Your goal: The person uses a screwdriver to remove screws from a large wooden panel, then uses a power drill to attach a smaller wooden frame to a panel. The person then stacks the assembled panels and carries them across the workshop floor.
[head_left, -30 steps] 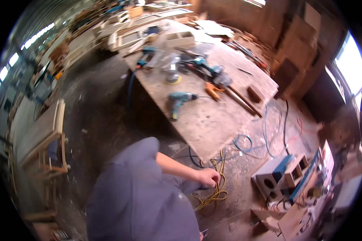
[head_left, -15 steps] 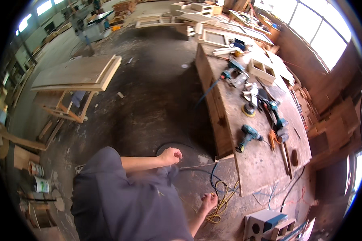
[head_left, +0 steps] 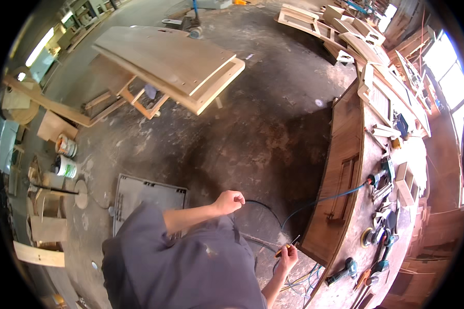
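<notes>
My left hand (head_left: 228, 202) is held in front of my body above the floor, its fingers curled in with nothing visible in them. Lower right, beside the near end of the workbench, my right hand (head_left: 287, 256) is closed around a slim screwdriver-like tool (head_left: 295, 239). A thin dark shaft sticks up past the fingers, and a bit of yellow-orange handle shows at their left side; the exact kind is too small to tell. Blue and yellow hoses (head_left: 309, 278) lie on the floor just beyond that hand.
The wooden workbench (head_left: 340, 226) on the right bears a drill (head_left: 345, 272), a sander (head_left: 367, 237) and other power tools. Wooden panels (head_left: 165, 56) rest on a trolley at far left. A grey plastic case (head_left: 152, 191) lies left of me, near two buckets (head_left: 66, 166).
My view has turned left: the bench has shifted right, the panels stand nearer the middle, and the grey case shows more fully. The tool in my right hand now shows clearly.
</notes>
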Demonstrator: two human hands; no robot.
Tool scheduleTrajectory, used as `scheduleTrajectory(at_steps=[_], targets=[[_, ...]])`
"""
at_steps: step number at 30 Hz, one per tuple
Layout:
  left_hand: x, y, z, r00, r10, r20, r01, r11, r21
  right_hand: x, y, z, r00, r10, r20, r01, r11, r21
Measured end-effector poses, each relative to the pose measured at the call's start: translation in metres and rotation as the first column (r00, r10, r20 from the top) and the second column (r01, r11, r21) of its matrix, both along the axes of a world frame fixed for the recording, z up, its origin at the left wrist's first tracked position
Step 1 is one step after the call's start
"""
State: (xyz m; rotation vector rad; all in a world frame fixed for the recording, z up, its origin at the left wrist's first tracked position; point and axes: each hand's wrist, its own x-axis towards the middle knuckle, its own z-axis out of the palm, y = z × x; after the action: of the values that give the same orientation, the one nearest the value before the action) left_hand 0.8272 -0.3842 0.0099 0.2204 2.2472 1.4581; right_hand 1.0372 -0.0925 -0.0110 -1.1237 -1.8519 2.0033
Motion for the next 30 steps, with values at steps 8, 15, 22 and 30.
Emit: scheduleTrajectory(at_steps=[8,15,22,30], targets=[[-0.152,0.006,-0.002,0.982,0.187,0.026,-0.188,0.972,0.138,-0.161,0.062,0.039,0.994,0.033,0.107,-0.064,0.951,0.303],[-0.229,0.037,0.000,0.947,0.266,0.179,-0.308,0.912,0.270,-0.284,0.137,0.044,0.996,-0.091,-0.022,0.093,0.921,0.378],[-0.316,0.077,-0.028,0.916,0.338,0.215,-0.371,0.919,0.132,-0.423,0.264,0.033,0.961,-0.263,0.085,0.147,0.747,0.649],[-0.461,0.195,0.014,0.894,0.359,0.269,-0.383,0.923,0.040,-0.537,0.423,-0.009,0.817,-0.466,0.340,-0.161,0.381,0.910]])
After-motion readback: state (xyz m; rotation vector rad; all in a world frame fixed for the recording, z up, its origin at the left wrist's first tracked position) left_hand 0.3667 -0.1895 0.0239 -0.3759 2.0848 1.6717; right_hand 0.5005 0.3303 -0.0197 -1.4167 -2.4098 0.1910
